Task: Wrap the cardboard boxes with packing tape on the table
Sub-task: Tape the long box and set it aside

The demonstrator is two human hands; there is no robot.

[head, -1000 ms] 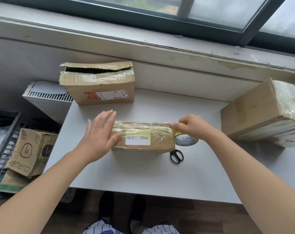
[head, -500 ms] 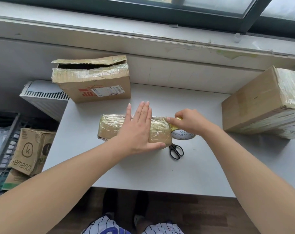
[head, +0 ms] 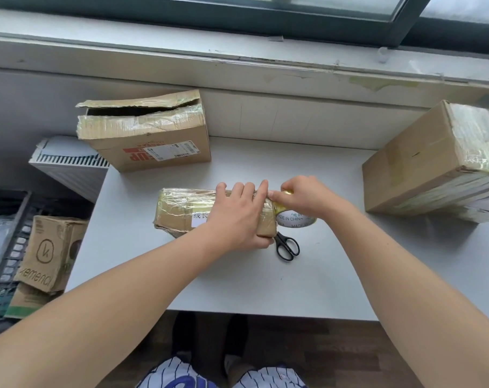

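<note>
A small cardboard box (head: 184,212), wrapped in shiny clear tape and bearing a white label, lies in the middle of the white table (head: 237,278). My left hand (head: 239,217) lies over its right half, fingers across the top and thumb at the near lower edge. My right hand (head: 305,196) grips the roll of packing tape (head: 295,219) at the box's right end. The roll's white core reads "MADE IN CHINA". Black scissors (head: 286,246) lie on the table just below the roll.
An open, torn cardboard box (head: 148,133) stands at the table's back left. A large taped box (head: 433,163) sits at the right edge. Left of the table are a radiator (head: 67,163), a dark crate (head: 5,247) and small cartons (head: 47,253) on the floor.
My left hand slid from the box's left end to its right half and now lies over it. The box has rolled, bringing its label back to the front. My right hand stayed at the tape roll.
</note>
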